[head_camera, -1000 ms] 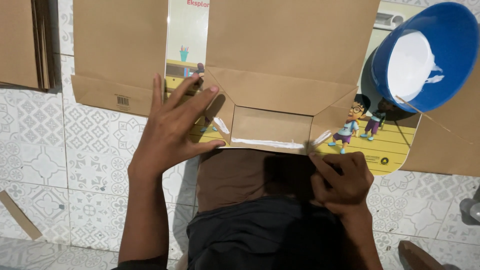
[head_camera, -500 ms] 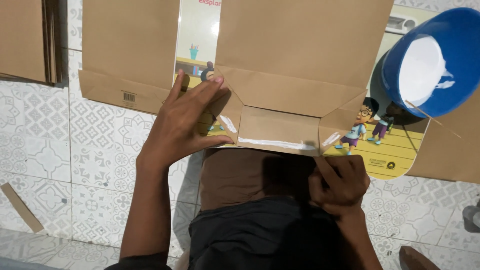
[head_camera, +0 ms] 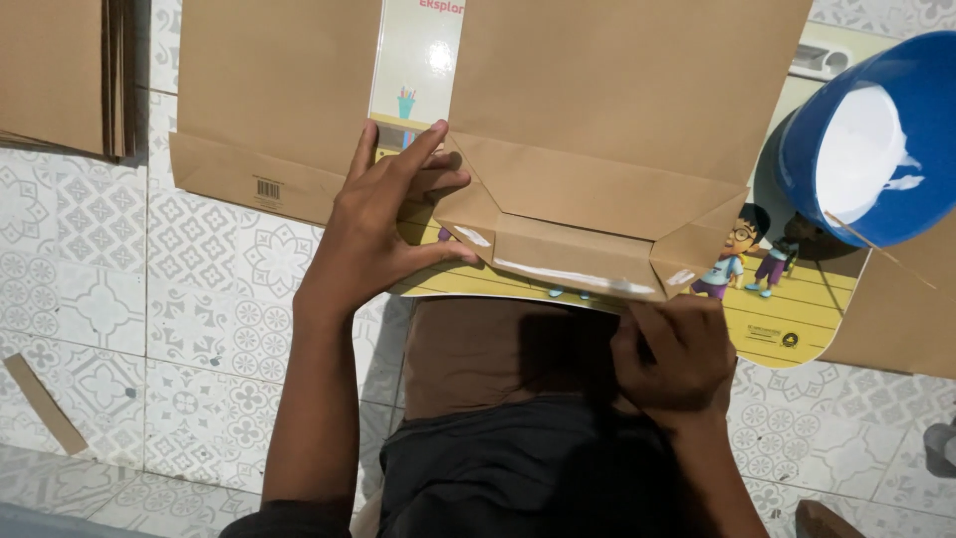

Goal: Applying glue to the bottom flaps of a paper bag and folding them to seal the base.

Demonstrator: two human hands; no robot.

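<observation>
Left hand (head_camera: 383, 224) has slid up a little and now lies flat, fingers spread, pinning the left corner fold of the brown paper bag (head_camera: 588, 199) on the floor tiles (head_camera: 199, 289), while the right hand (head_camera: 677, 354) stays curled at the glued bottom flap (head_camera: 578, 261), grip contents unclear.

blue bowl (head_camera: 896, 110) — white paste | brown paper stack (head_camera: 60, 75) | patterned floor tiles (head_camera: 199, 299)
</observation>
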